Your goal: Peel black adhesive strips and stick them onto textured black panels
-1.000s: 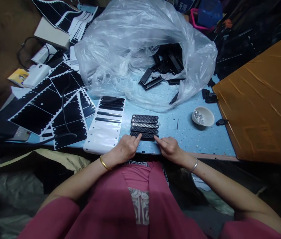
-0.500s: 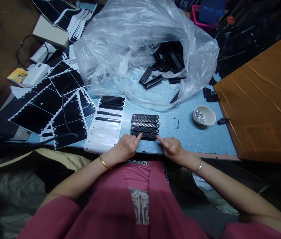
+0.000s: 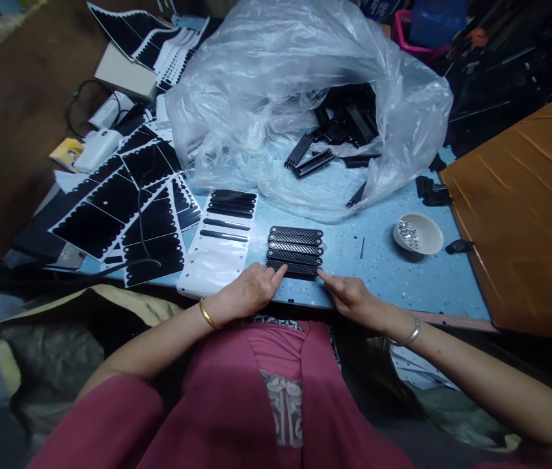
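Observation:
My left hand point(image 3: 256, 286) rests at the near edge of a black piece made of several parallel bars point(image 3: 295, 249). Its index finger is stretched out and touches the lowest bar, while the other fingers curl under. My right hand point(image 3: 351, 296) points its index finger at the right end of that same bar, touching it. Neither hand grips anything. The bars have a cross-hatched surface and round marks at their ends. Left of them lies a white backing sheet point(image 3: 215, 264) with narrow black strips point(image 3: 227, 225) on its upper part.
A clear plastic bag point(image 3: 237, 98) holding black slotted pieces point(image 3: 349, 124) covers the back. Black strip sheets point(image 3: 95, 215) and a cable lie left. A thin dark pin-like tool point(image 3: 362, 247), a white bowl point(image 3: 427, 234) of small metal parts and a brown cardboard box point(image 3: 534, 215) stand right.
The whole view has shifted, so things appear farther right. Both index fingers stay at the lowest bar, and the bars themselves look the same.

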A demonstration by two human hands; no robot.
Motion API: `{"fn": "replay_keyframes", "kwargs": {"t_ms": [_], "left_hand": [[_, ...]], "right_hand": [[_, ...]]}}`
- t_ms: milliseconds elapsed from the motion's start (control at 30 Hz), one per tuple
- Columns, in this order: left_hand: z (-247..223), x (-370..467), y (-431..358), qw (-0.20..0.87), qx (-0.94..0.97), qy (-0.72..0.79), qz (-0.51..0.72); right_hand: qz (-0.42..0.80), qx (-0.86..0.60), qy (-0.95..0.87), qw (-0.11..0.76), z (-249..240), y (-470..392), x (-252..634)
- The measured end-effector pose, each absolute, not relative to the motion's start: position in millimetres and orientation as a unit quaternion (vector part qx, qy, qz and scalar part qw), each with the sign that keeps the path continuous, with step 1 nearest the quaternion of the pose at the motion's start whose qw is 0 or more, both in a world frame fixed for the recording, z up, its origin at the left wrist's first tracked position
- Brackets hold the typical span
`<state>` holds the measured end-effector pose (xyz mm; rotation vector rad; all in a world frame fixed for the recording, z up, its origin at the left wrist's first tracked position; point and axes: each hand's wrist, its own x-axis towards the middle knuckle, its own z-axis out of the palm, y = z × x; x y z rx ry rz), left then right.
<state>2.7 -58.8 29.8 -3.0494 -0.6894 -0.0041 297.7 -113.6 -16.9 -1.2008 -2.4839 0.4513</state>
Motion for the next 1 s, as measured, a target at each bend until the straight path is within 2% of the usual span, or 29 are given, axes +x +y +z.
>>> {"fn": "replay_keyframes", "kwargs": {"t_ms": [400, 567, 700, 833, 900, 1000], "left_hand": [[23, -29, -55, 0.016, -0.965, -0.262, -0.001], [22, -34, -54, 0.028, -0.972, -0.234, 0.022], [20, -33, -50, 0.041, -0.979, -0.201, 0.018], [17, -25, -46, 0.039, -0.972, -0.224, -0.053], [13, -18, -45, 0.033, -0.962, -0.25, -0.103], [2, -12, -44, 0.027, -0.954, -0.261, -0.146]], "right_hand": [[0.114, -0.41, -0.885, 0.187, -8, -112, 291], [0.101, -0.4, -0.887, 0.205, -9, -112, 290], [0.172, -0.431, -0.858, 0.222, -8, -111, 289], [0.251, -0.485, -0.804, 0.236, -5, -110, 288], [0.231, -0.495, -0.806, 0.228, -6, -109, 288], [0.119, -0.457, -0.865, 0.171, -8, -111, 289]]}}
